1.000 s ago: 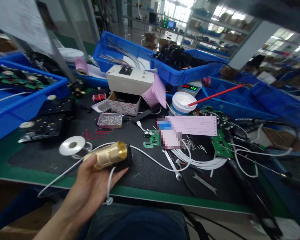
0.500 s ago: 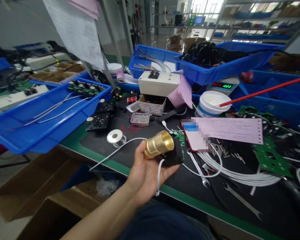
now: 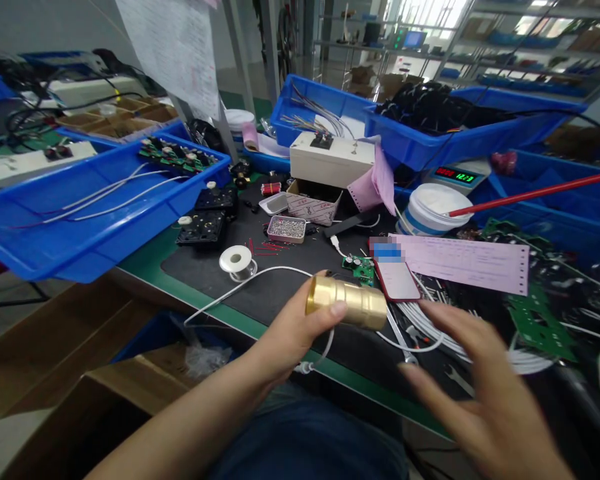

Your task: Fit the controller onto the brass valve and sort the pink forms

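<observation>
My left hand is closed around a brass pipe fitting, its thumb lying along the near side. The fitting lies nearly level, held above the front edge of the bench. A white cable with a plug-like end hangs below it; the hand hides most of what is behind the brass. To the right, my right hand is blurred, thumb and fingers spread apart, with nothing between them. It is nearest to the open-end wrench, the coiled white cable and a red-edged phone.
A solder spool and a tin of small metal parts stand on the black mat. Blue bins flank the bench. A white tub has a red rod over it. Cardboard boxes sit below the left front edge.
The brass fitting has turned: its opening faced up and right, and now its side faces me. My left thumb has moved onto it. My right hand has come into view from the right.
</observation>
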`<control>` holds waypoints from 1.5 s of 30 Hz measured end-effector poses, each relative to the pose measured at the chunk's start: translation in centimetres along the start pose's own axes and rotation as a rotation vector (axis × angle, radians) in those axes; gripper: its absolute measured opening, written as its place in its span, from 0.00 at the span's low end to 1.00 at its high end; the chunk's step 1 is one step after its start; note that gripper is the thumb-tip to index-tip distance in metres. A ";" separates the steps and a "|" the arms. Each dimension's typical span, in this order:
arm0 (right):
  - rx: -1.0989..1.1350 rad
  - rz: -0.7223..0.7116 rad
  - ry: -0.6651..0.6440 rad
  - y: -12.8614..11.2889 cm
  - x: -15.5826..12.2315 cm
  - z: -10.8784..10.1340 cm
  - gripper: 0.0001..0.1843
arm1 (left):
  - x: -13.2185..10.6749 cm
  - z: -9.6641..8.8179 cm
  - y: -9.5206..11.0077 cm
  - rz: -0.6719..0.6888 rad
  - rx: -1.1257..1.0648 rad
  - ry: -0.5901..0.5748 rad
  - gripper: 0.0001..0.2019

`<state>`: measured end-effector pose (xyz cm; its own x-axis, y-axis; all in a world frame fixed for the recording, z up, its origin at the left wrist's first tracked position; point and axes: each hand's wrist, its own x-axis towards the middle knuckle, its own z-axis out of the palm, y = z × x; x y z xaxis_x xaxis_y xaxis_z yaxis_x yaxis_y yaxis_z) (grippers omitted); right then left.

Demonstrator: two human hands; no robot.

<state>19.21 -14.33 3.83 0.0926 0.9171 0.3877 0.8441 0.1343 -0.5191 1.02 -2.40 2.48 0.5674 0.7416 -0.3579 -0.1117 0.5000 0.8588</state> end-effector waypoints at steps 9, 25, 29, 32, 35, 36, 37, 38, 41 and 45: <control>0.406 0.310 -0.144 -1.7 2.9 7.6 0.24 | -2.1 -3.5 1.0 0.040 0.273 0.047 0.35; 1.124 0.770 0.057 -3.3 1.3 8.7 0.23 | -2.1 -3.3 0.4 0.235 0.542 0.110 0.19; 1.277 0.882 0.068 -3.9 2.0 8.4 0.19 | -1.9 -3.1 0.5 0.254 0.562 0.103 0.20; 1.372 0.969 0.047 -4.1 2.4 8.2 0.16 | -1.7 -2.9 0.6 0.249 0.586 0.108 0.20; 1.403 1.019 0.055 -4.2 2.7 8.2 0.16 | -1.4 -2.8 0.7 0.245 0.607 0.114 0.19; 1.406 1.026 0.056 -4.2 2.7 8.2 0.16 | -1.4 -2.8 0.7 0.244 0.610 0.112 0.19; 1.407 1.027 0.055 -4.2 2.8 8.3 0.16 | -1.4 -2.8 0.7 0.244 0.610 0.110 0.19; 1.406 1.022 0.054 -4.2 2.8 8.3 0.17 | -1.4 -2.9 0.6 0.247 0.606 0.119 0.19; 1.347 0.951 0.095 -4.0 2.2 8.7 0.17 | -1.7 -3.2 -0.5 0.277 0.526 0.258 0.21; 1.028 0.675 0.214 -3.3 0.7 10.2 0.26 | -2.1 -3.5 -3.3 0.129 0.253 0.266 0.23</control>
<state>11.12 -10.28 -2.00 0.5119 0.8504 -0.1213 -0.2003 -0.0192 -0.9796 -2.68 -4.05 -0.84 0.3266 0.8978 -0.2953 0.0557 0.2936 0.9543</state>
